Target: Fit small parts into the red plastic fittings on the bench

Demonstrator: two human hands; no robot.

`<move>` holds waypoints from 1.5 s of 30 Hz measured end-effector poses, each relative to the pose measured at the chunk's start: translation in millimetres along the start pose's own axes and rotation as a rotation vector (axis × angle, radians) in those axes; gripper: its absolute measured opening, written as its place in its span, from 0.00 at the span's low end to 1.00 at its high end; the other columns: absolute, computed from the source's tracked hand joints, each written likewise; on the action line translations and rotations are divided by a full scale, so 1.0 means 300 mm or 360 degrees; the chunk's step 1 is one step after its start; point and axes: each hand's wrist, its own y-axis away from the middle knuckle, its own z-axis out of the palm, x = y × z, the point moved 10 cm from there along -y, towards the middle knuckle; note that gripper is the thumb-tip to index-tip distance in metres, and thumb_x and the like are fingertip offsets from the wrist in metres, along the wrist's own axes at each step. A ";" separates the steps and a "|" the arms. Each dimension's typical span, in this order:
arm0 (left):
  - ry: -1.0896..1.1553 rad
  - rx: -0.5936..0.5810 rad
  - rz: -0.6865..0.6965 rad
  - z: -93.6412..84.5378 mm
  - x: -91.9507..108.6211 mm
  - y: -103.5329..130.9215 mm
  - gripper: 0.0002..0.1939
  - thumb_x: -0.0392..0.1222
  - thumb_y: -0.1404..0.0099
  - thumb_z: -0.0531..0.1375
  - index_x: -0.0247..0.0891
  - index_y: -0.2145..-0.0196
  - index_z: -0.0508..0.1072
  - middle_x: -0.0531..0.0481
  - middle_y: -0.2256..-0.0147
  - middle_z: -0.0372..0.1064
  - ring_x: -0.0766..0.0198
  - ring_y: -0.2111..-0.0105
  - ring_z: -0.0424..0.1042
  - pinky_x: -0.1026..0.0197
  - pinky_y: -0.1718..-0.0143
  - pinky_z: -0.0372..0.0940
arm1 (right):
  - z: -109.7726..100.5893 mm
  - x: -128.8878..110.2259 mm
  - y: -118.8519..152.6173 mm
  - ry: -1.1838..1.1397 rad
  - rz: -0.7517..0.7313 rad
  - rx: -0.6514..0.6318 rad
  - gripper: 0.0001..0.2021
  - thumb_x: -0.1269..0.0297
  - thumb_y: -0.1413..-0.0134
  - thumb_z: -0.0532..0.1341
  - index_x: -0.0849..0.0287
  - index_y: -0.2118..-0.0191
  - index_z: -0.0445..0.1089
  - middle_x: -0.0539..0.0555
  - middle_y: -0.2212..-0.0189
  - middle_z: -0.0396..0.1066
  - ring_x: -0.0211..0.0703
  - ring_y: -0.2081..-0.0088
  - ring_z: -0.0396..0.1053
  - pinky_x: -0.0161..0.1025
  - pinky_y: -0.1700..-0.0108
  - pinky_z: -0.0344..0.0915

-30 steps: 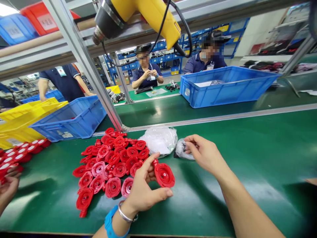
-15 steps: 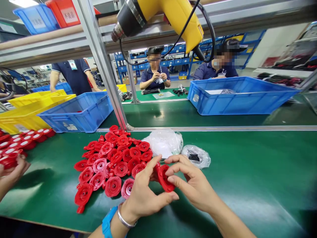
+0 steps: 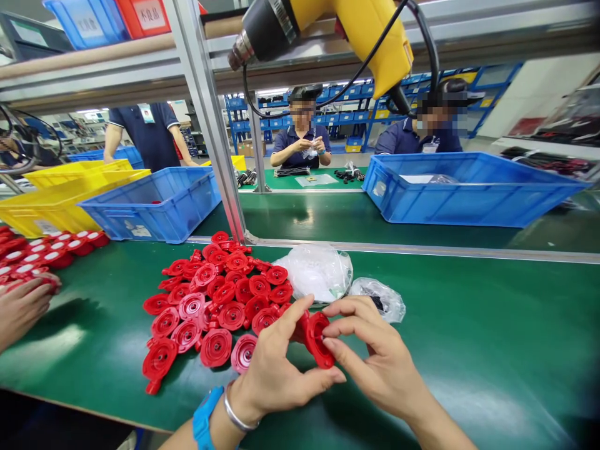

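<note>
Above the green bench, my left hand (image 3: 293,362) holds a red round plastic housing (image 3: 320,340) between thumb and fingers, its hollow side turned to the right. My right hand (image 3: 375,350) has its thumb and fingertips bunched at that hollow; whatever they pinch is too small or hidden to make out. To the left of my hands lies a pile of similar red housings (image 3: 216,347), most with the hollow face up. Behind my hands sit a large clear plastic bag (image 3: 319,272) and a smaller bag (image 3: 391,304) with black pieces in it.
A co-worker's hand (image 3: 23,309) rests at red parts with white discs (image 3: 59,257) on the left. Blue bins (image 3: 482,203) and yellow bins (image 3: 56,203) stand beyond the bench. A yellow heat gun (image 3: 370,44) hangs overhead by a metal post (image 3: 206,112). Several people are across.
The view has shifted slightly. Both my hands keep the red housing in nearly the same pose, right fingertips still at its hollow. The co-worker's hand at left has turned over onto the red parts.
</note>
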 end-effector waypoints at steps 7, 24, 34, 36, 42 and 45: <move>-0.0195 0.0001 0.0169 -0.009 0.069 -0.012 0.49 0.44 0.47 0.72 0.49 0.34 0.51 0.48 0.54 0.76 0.59 0.60 0.79 0.62 0.55 0.74 | 0.015 0.067 0.009 -0.0218 0.0360 -0.0097 0.03 0.68 0.43 0.63 0.52 0.66 0.74 0.53 0.59 0.69 0.45 0.54 0.67 0.43 0.52 0.63; -0.0209 -0.0071 0.0191 0.012 0.055 -0.012 0.49 0.41 0.48 0.73 0.48 0.35 0.54 0.45 0.49 0.74 0.54 0.54 0.77 0.59 0.51 0.73 | 0.060 0.168 0.017 -0.0953 0.0846 -0.0145 0.13 0.56 0.55 0.73 0.60 0.74 0.74 0.55 0.60 0.70 0.45 0.59 0.71 0.42 0.54 0.69; 0.0615 0.0055 -0.0633 0.004 -0.088 -0.012 0.46 0.42 0.51 0.74 0.41 0.39 0.58 0.47 0.57 0.75 0.58 0.59 0.77 0.62 0.58 0.72 | -0.056 -0.026 -0.013 -0.0029 -0.0088 0.0168 0.11 0.70 0.41 0.59 0.54 0.56 0.76 0.56 0.61 0.70 0.47 0.58 0.67 0.47 0.56 0.65; 0.0649 0.0061 -0.0676 0.005 -0.095 -0.011 0.46 0.42 0.52 0.74 0.40 0.39 0.58 0.46 0.57 0.75 0.58 0.59 0.76 0.62 0.58 0.72 | -0.042 -0.055 -0.010 0.0023 -0.0200 0.0144 0.13 0.72 0.42 0.58 0.56 0.54 0.75 0.56 0.62 0.70 0.46 0.60 0.66 0.47 0.57 0.65; 0.0658 0.0047 -0.0723 0.015 -0.104 -0.005 0.45 0.40 0.53 0.75 0.41 0.40 0.60 0.48 0.58 0.75 0.62 0.60 0.76 0.64 0.57 0.71 | -0.017 -0.066 -0.008 0.0050 -0.0234 0.0108 0.12 0.74 0.43 0.57 0.59 0.56 0.74 0.56 0.65 0.69 0.44 0.62 0.65 0.44 0.59 0.64; 0.0673 0.0041 -0.0767 0.022 -0.109 0.000 0.47 0.37 0.55 0.76 0.41 0.41 0.61 0.49 0.58 0.75 0.61 0.60 0.76 0.64 0.57 0.71 | 0.007 -0.045 -0.011 -0.0008 -0.0152 -0.0004 0.09 0.73 0.41 0.56 0.58 0.65 0.73 0.54 0.68 0.68 0.44 0.64 0.64 0.43 0.61 0.64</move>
